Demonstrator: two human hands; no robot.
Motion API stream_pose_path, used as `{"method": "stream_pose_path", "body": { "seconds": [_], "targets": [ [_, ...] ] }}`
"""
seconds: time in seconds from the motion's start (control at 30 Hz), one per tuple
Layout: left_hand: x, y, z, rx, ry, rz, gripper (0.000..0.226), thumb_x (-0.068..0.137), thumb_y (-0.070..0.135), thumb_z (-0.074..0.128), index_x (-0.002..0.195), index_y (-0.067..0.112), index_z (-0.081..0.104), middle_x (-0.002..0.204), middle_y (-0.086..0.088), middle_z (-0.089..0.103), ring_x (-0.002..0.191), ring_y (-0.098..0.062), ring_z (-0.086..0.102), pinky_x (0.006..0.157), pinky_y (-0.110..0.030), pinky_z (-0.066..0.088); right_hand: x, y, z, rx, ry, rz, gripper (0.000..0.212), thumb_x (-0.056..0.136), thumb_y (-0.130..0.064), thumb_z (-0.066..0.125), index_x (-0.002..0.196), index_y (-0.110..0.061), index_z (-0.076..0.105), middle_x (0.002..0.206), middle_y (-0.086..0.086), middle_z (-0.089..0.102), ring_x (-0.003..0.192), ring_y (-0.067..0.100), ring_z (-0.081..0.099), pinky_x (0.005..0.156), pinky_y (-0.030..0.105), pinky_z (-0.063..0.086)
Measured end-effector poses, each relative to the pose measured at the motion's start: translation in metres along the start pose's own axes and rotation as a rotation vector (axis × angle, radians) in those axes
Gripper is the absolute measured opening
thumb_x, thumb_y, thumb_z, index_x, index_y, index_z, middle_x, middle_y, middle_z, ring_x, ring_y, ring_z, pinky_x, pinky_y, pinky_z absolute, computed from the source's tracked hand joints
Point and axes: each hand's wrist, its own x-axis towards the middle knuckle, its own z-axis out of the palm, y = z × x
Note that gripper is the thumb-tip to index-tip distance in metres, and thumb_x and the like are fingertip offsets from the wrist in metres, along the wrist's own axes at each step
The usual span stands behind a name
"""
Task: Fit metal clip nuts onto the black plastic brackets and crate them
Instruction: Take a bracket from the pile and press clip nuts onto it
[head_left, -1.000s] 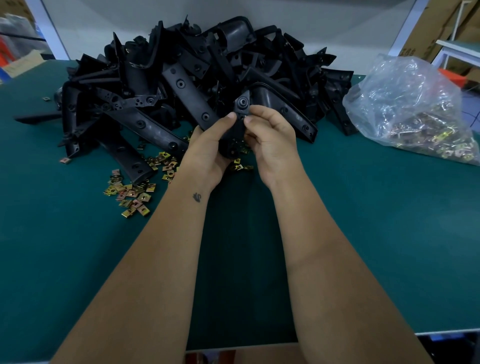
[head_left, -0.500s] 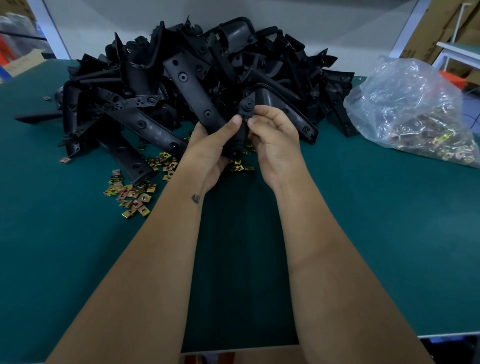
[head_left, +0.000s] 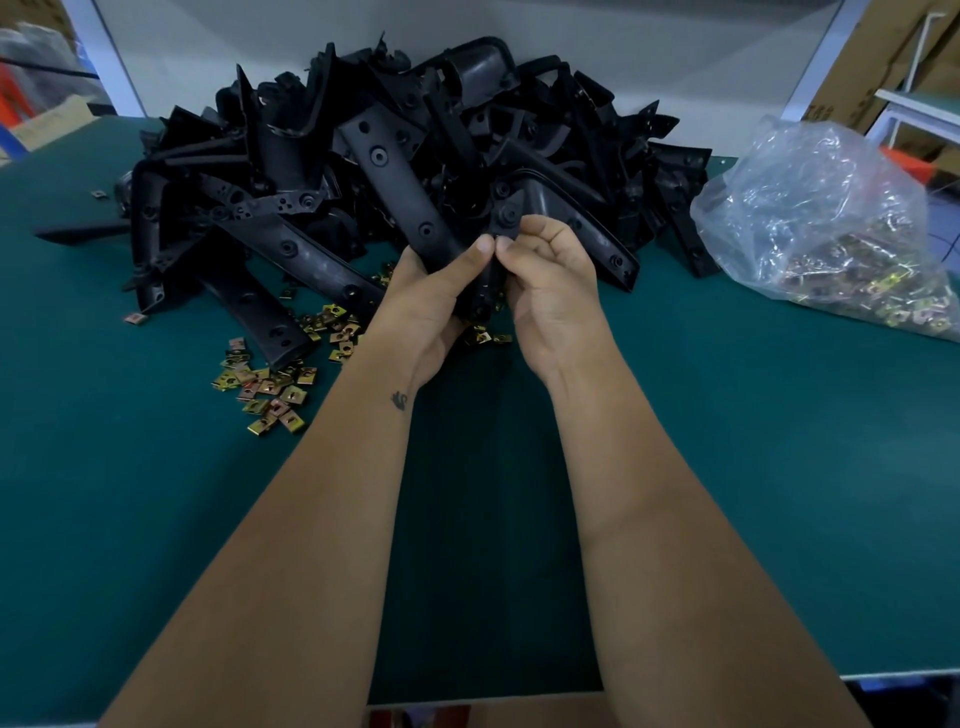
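Observation:
Both hands hold one black plastic bracket (head_left: 505, 215) upright in front of the big pile of black brackets (head_left: 395, 156). My left hand (head_left: 431, 306) grips its lower part, thumb pressed on the front face. My right hand (head_left: 556, 291) curls round its right edge, fingertips meeting the left thumb just under the bracket's top hole. Whether a clip nut sits under the fingers is hidden. Loose brass-coloured clip nuts (head_left: 270, 389) lie scattered on the green table (head_left: 156, 519) to the left of my left wrist.
A clear plastic bag (head_left: 831, 223) holding many more clip nuts lies at the right of the table. A single nut (head_left: 134, 318) lies apart at the left. Cardboard boxes (head_left: 857, 78) stand behind at the right. The table's near edge runs along the bottom.
The bracket's top has sunk lower between my fingers, and my right fingertips have closed toward the left thumb. My hands stay in the same place.

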Motion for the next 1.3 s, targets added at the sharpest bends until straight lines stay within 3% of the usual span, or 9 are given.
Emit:
{"method": "stream_pose_path", "body": {
  "seconds": [0.23, 0.4, 0.53, 0.63, 0.83, 0.9, 1.03, 1.17, 1.3],
  "targets": [
    [-0.004, 0.003, 0.002, -0.161, 0.016, -0.065, 0.049, 0.093, 0.020, 0.066, 0.137, 0.002, 0.054, 0.127, -0.015, 0.066, 0.104, -0.022, 0.067, 0.082, -0.031, 0.057, 0.003, 0.000, 0.002, 0.057, -0.005, 0.044, 0.009, 0.095, -0.004, 0.054, 0.099, -0.008, 0.061, 0.085, 0.007, 0.070, 0.076, 0.015, 0.067, 0.074, 0.028, 0.055],
    [-0.006, 0.005, 0.001, -0.199, 0.004, -0.081, 0.050, 0.095, 0.024, 0.063, 0.137, -0.001, 0.053, 0.123, -0.015, 0.065, 0.104, -0.023, 0.065, 0.088, -0.033, 0.055, 0.004, 0.004, 0.001, 0.000, 0.006, 0.061, 0.017, 0.095, -0.008, 0.058, 0.105, 0.001, 0.067, 0.092, 0.013, 0.069, 0.080, 0.019, 0.066, 0.075, 0.029, 0.056],
    [-0.006, 0.007, 0.000, -0.128, -0.008, -0.062, 0.052, 0.096, 0.017, 0.063, 0.141, -0.002, 0.047, 0.126, -0.016, 0.063, 0.107, -0.025, 0.064, 0.090, -0.035, 0.056, 0.003, 0.004, 0.001, -0.010, 0.017, 0.055, 0.009, 0.092, -0.004, 0.060, 0.087, -0.006, 0.068, 0.088, 0.011, 0.068, 0.079, 0.019, 0.064, 0.071, 0.027, 0.055],
    [-0.006, 0.010, -0.002, -0.073, -0.010, -0.058, 0.051, 0.096, 0.012, 0.063, 0.142, -0.002, 0.045, 0.117, -0.012, 0.064, 0.102, -0.022, 0.065, 0.083, -0.033, 0.057, 0.002, 0.003, -0.001, -0.010, 0.027, 0.047, 0.014, 0.091, -0.001, 0.060, 0.081, -0.007, 0.066, 0.085, 0.010, 0.067, 0.076, 0.017, 0.063, 0.069, 0.026, 0.054],
    [-0.005, 0.010, -0.003, -0.108, 0.024, -0.035, 0.051, 0.095, 0.012, 0.065, 0.140, -0.004, 0.048, 0.125, -0.020, 0.064, 0.108, -0.028, 0.066, 0.091, -0.038, 0.056, 0.002, 0.004, 0.000, -0.053, -0.008, 0.047, 0.013, 0.093, -0.007, 0.059, 0.086, -0.009, 0.069, 0.078, 0.005, 0.070, 0.069, 0.013, 0.066, 0.063, 0.024, 0.053],
    [-0.003, 0.010, -0.004, -0.183, 0.053, -0.026, 0.041, 0.095, 0.014, 0.063, 0.131, -0.004, 0.056, 0.121, -0.020, 0.067, 0.107, -0.030, 0.067, 0.093, -0.040, 0.056, 0.002, 0.006, 0.002, -0.164, 0.020, 0.030, 0.015, 0.094, -0.012, 0.058, 0.086, -0.010, 0.070, 0.075, 0.003, 0.069, 0.068, 0.014, 0.064, 0.062, 0.025, 0.053],
    [0.003, 0.015, -0.013, -0.327, 0.094, 0.020, 0.013, 0.097, 0.020, 0.062, 0.102, 0.011, 0.069, 0.093, -0.006, 0.077, 0.083, -0.018, 0.074, 0.070, -0.028, 0.057, 0.005, 0.012, -0.003, -0.744, 0.124, -0.132, 0.016, 0.089, -0.016, 0.061, 0.078, -0.018, 0.071, 0.074, -0.006, 0.067, 0.074, 0.012, 0.061, 0.069, 0.029, 0.050],
    [0.005, 0.019, -0.019, -0.438, 0.073, 0.074, 0.011, 0.098, 0.013, 0.059, 0.105, 0.010, 0.067, 0.095, -0.007, 0.077, 0.084, -0.019, 0.075, 0.067, -0.027, 0.056, 0.001, 0.019, -0.005, -1.276, 0.010, -0.188, 0.015, 0.086, -0.020, 0.059, 0.092, -0.020, 0.073, 0.092, -0.002, 0.070, 0.089, 0.017, 0.062, 0.071, 0.030, 0.051],
    [0.005, 0.019, -0.020, -0.450, 0.060, 0.067, 0.011, 0.098, 0.011, 0.057, 0.103, 0.009, 0.067, 0.096, -0.008, 0.076, 0.085, -0.019, 0.074, 0.068, -0.027, 0.057, 0.003, 0.025, -0.003, -1.518, -0.114, -0.221, 0.024, 0.086, -0.027, 0.065, 0.103, -0.011, 0.072, 0.106, 0.008, 0.064, 0.107, 0.026, 0.054, 0.087, 0.036, 0.050]
  ]
}}
